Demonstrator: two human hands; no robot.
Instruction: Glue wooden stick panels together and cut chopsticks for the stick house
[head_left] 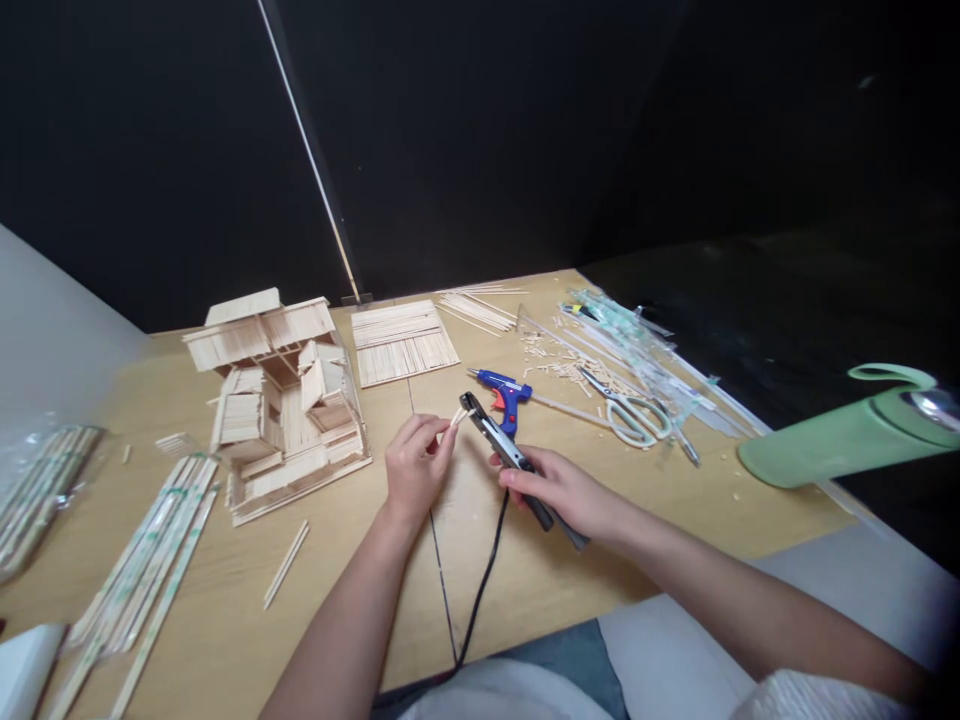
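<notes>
My left hand [417, 462] is closed, pinching a few short, pale wooden sticks [460, 414] between thumb and fingers. My right hand [559, 487] is wrapped around a black two-handled cutter [498, 440] with a silver strip along its side. The cutter's head is right beside the ends of the sticks; whether its jaws touch them I cannot tell. Just beyond lies a blue glue gun [508, 394] with a red trigger and a glue stick in its back. Left of my hands stands a model house [289, 400] built of thin wooden sticks.
A flat stick panel [405, 345] and loose sticks [480, 310] lie at the back. Scissors [634, 415], small cut pieces [551, 352] and plastic wrappers [637, 335] are to the right, near a green bottle [832, 440]. Wrapped stick bundles [154, 550] lie left. A black cable [489, 570] runs toward me.
</notes>
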